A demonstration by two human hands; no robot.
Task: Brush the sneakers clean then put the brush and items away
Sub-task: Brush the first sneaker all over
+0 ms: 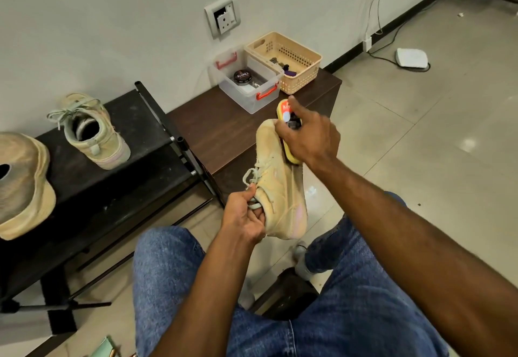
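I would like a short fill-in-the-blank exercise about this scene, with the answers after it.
1. The right hand holds a yellow ____ against the held sneaker.
2. The left hand grips that sneaker at its ____ end.
3. The round tin lies in the ____ box with red handles.
4. The other sneaker stands on the black ____.

Answers: brush; heel; clear; rack

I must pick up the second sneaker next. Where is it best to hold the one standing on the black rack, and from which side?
Grip the sneaker on the rack at its heel collar, coming from above. It stands upright on its sole with the opening facing up and the heel toward the person, so fingers can slip inside the opening, much as the left hand grips the held sneaker.
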